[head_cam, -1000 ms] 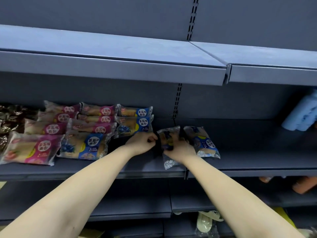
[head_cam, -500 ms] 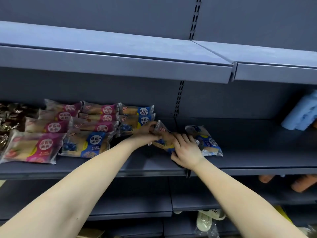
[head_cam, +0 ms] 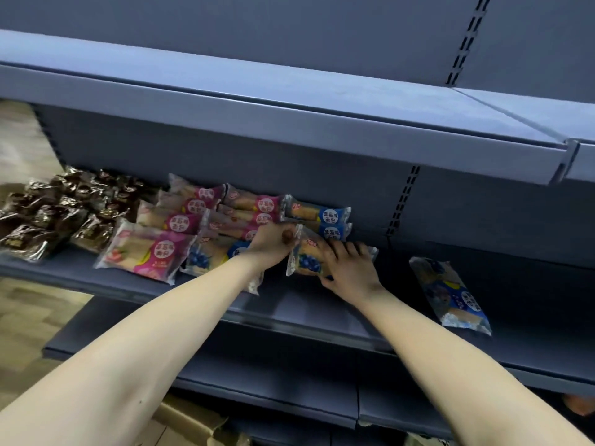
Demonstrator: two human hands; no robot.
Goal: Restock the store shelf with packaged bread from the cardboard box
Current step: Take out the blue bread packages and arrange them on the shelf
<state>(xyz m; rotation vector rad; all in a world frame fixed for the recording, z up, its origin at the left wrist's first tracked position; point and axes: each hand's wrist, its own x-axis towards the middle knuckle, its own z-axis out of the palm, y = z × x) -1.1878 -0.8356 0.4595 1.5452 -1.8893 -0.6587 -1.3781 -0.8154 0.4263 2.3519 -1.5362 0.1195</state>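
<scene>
Moved left beside the blue stack (head_cam: 325, 217), the bread packet (head_cam: 307, 257) lies gripped by both hands (head_cam: 273, 241) (head_cam: 349, 268).

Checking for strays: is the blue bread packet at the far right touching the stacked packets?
No, the blue plastic bread packet lies alone on the grey metal shelf, with bare shelf between it and the stack.

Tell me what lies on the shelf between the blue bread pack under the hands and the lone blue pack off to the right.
Nothing: in the head view, only bare shelf separates the held blue pack from the lone blue pack.
</scene>
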